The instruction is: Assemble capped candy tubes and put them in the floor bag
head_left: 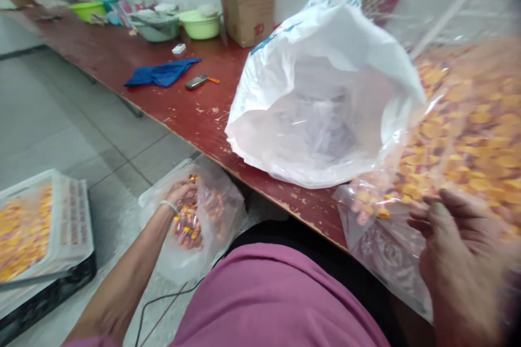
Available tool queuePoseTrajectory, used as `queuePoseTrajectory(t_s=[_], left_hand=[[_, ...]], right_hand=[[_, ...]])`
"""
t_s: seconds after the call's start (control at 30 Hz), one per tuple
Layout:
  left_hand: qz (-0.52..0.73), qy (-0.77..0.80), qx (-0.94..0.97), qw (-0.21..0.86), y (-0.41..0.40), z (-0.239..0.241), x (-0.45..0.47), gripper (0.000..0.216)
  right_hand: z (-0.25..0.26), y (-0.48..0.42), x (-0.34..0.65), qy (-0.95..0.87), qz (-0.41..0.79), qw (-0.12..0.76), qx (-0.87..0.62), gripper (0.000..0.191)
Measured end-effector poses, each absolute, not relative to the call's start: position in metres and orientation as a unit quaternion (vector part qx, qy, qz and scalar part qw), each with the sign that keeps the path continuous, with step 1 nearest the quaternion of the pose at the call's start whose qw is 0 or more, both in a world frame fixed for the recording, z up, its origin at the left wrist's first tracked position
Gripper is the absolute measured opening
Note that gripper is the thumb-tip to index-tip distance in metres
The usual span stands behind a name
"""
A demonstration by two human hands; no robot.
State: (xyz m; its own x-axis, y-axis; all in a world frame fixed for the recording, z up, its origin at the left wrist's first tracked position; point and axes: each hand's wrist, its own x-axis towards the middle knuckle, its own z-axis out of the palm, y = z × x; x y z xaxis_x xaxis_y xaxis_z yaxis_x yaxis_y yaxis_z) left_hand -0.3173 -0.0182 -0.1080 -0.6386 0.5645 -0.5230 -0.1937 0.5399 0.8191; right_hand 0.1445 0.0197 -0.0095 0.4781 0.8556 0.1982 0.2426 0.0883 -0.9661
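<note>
My left hand (181, 194), a pale bracelet at its wrist, reaches into a clear plastic bag (226, 190) below the table edge. Its fingers are curled, with a small orange-and-red piece (192, 178) at their tips. Similar small pieces with orange ends (189, 230) lie in the bag. At the right, my right hand (459, 244) has thumb and fingers drawn together; what they hold, if anything, is blurred. Beside it spreads a large heap of orange-and-pink pieces (459, 124) on clear plastic. A big white sack (260, 141) stands open-mouthed between the hands, with a greyish bundle inside.
The worn red table (203, 114) carries a blue cloth (163, 73), a phone-like device (196, 82), basins (201, 26) and a cardboard box (248, 0). A white crate (77, 222) of orange pieces sits at floor left. A dark cable (150, 301) runs near my body.
</note>
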Motion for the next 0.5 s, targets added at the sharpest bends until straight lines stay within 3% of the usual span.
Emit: queuePoseTrajectory(t_s=[0.1,0.2,0.27,0.33,0.4,0.5], left_hand=[[0.521,0.797,0.168,0.255,-0.013,-0.086,-0.306,0.032],[0.585,0.743,0.305,0.114,-0.006,-0.050,-0.272,0.032],[0.572,0.648,0.499,0.066,0.004,-0.024,-0.236,0.022],[0.482,0.555,0.674,0.081,0.025,-0.006,-0.198,0.019],[0.384,0.497,0.772,0.094,0.057,0.002,-0.166,0.034],[0.221,0.486,0.843,0.074,0.114,-0.002,-0.136,0.049]], right_hand=[[-0.018,0.021,0.157,-0.454,0.234,0.562,-0.650,0.030],[-0.038,0.023,0.169,-0.557,0.167,0.436,-0.687,0.026],[-0.052,0.024,0.170,-0.639,0.082,0.342,-0.685,0.026],[-0.064,0.026,0.168,-0.688,-0.004,0.266,-0.675,0.026],[-0.073,0.027,0.164,-0.709,-0.052,0.212,-0.671,0.027],[-0.077,0.029,0.163,-0.714,-0.054,0.207,-0.667,0.025]])
